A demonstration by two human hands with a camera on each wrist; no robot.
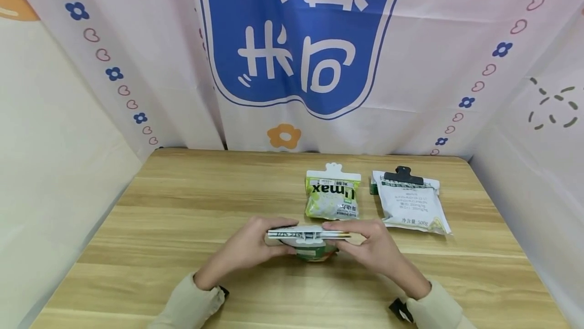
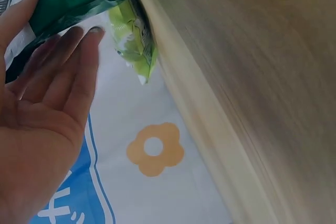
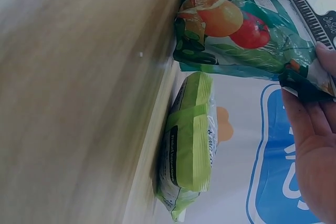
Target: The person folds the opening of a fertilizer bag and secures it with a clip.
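Note:
A green plastic bag [image 3: 236, 40] printed with oranges, a tomato and green vegetables stands upright between my hands at the front middle of the table. Along its folded top sits a clip [image 3: 314, 20] with a piano-key pattern. My left hand [image 1: 251, 243] pinches the top at the left end, thumb on the near side and fingers behind. At the other end my right hand [image 1: 376, 243] grips it likewise. Just beyond lies a lime-green Umax packet [image 1: 333, 199] with a white clip [image 1: 333, 172] across its top.
To the right of the Umax packet lies a white packet [image 1: 410, 210] marked 500g, with a black clip [image 1: 403, 176]. The wooden table [image 1: 191, 192] ends at a printed cloth [image 1: 173, 65] hanging behind it. Pale cloth walls stand at both sides.

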